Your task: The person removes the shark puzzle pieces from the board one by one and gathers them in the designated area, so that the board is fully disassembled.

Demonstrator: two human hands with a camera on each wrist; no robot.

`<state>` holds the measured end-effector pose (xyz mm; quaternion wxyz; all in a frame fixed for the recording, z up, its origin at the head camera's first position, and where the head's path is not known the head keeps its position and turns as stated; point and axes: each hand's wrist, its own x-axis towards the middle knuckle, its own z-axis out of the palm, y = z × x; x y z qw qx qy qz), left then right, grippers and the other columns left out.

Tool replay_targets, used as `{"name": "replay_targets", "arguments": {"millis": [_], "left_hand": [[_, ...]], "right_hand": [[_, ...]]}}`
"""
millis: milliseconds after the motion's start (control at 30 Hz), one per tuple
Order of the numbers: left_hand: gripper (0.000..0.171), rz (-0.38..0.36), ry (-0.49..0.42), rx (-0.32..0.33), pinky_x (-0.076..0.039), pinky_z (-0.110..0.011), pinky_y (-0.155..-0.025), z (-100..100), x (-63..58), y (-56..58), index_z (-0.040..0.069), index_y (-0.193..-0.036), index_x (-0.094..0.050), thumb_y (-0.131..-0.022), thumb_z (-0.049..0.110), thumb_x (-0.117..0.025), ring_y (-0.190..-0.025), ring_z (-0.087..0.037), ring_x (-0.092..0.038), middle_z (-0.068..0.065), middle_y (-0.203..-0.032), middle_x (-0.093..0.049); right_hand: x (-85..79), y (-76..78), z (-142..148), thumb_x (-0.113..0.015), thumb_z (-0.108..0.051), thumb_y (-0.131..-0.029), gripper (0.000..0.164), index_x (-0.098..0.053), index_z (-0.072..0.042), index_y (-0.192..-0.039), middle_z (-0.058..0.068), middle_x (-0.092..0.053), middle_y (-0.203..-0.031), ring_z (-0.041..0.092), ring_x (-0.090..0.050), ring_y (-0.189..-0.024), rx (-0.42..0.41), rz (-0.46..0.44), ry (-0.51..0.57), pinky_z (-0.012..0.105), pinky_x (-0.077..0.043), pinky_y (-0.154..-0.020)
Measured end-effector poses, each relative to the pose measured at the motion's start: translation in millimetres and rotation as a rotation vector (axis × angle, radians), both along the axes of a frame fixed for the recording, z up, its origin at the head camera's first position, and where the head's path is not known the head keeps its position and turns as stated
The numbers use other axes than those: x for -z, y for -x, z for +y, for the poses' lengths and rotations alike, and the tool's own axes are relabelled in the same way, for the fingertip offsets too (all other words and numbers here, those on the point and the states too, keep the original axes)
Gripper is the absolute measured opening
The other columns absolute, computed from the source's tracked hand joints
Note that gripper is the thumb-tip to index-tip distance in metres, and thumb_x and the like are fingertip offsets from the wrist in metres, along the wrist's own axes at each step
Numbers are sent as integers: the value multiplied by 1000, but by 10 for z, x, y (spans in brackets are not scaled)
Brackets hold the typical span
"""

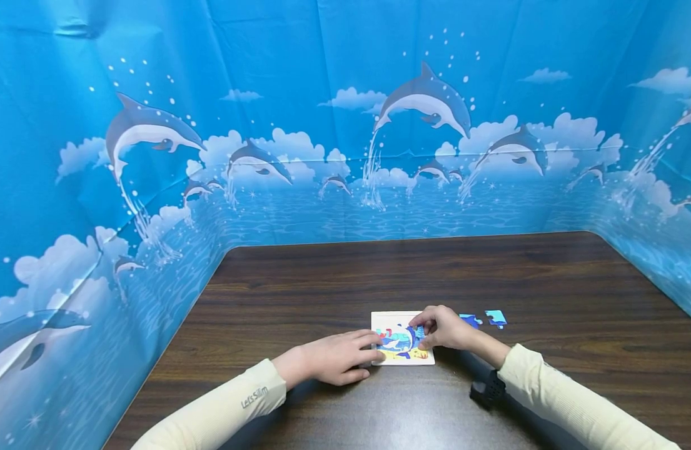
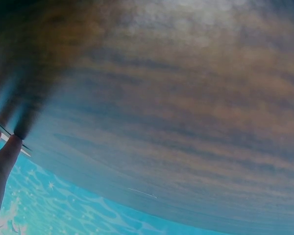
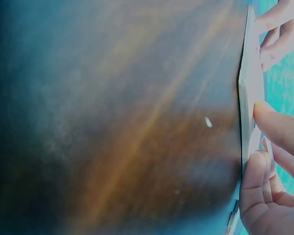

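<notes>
A small jigsaw puzzle board (image 1: 398, 316) with a pale frame and a sea-animal picture lies flat on the table. My left hand (image 1: 342, 356) rests at its left side, fingers extended onto the frame and picture. At the right side of the board, my right hand (image 1: 445, 328) pinches a blue puzzle piece (image 1: 419, 334) between thumb and fingers, low over the picture. The fingers hide part of that piece. In the right wrist view the board (image 3: 246, 93) appears edge-on beside the fingers (image 3: 255, 181). The left wrist view catches only fingertips (image 2: 12, 144) at the board's edge.
Two loose blue puzzle pieces lie right of the board, one (image 1: 496, 318) farther out and one (image 1: 470, 320) partly behind my right hand. A black wrist device (image 1: 488, 390) sits at my right cuff. A dolphin-print curtain (image 1: 345, 125) surrounds the dark wooden table (image 1: 300, 281).
</notes>
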<state>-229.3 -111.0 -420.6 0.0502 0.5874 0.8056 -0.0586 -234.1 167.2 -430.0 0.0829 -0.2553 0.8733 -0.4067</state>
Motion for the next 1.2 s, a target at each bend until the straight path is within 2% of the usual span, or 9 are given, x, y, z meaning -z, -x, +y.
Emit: {"name": "replay_targets", "arguments": {"millis": [400, 733, 967, 1200], "left_hand": [[41, 27, -9, 12, -36, -35, -110, 0, 8, -7, 21, -138, -42, -100, 34, -41, -138, -22, -35, -5, -147, -37], [40, 7, -10, 7, -36, -35, -110, -2, -8, -6, 21, -138, -42, -100, 33, -41, -138, -23, -35, -6, -147, -37], [39, 11, -16, 12, -37, -35, -109, -1, -3, 4, 22, -138, -42, -100, 33, -42, -137, -22, -37, -6, -145, -37], [39, 11, -12, 12, -37, -36, -109, 6, 5, -2, 22, -138, -42, -100, 33, -41, -136, -22, -37, -6, -145, -37]], "right_hand": [[35, 3, 25, -73, 0, -74, 30, -68, 4, -103, 6, -56, -80, 6, -46, -66, 49, -36, 62, 18, -40, -55], [48, -18, 74, -70, 0, -77, 36, -58, 11, -110, 1, -49, -73, 6, -43, -62, 100, -174, 296, 18, -37, -52], [20, -56, 78, -70, -1, -77, 37, -56, 10, -110, -1, -50, -74, 6, -46, -64, 132, -167, 345, 18, -38, -53], [27, -87, 107, -72, -2, -76, 38, -57, 8, -110, 3, -51, -78, 8, -47, -66, 167, -162, 349, 20, -39, -53]]}}
